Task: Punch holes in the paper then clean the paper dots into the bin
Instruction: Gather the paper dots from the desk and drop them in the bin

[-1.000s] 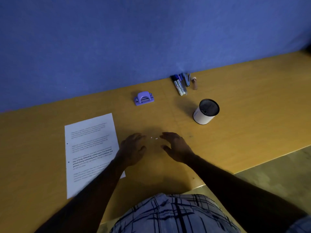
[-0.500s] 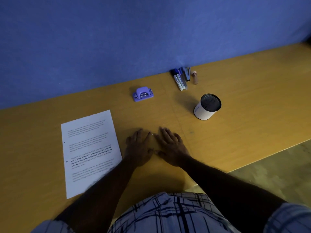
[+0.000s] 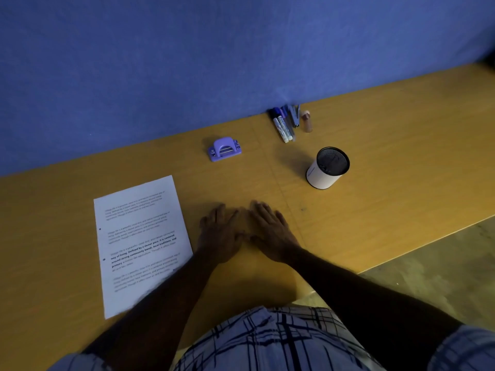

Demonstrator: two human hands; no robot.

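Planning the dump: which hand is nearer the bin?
Right. The right hand lies left of the bin, nearer the camera; the left hand lies farther left, beside the paper.

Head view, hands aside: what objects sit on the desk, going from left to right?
paper → hole punch → markers → bin
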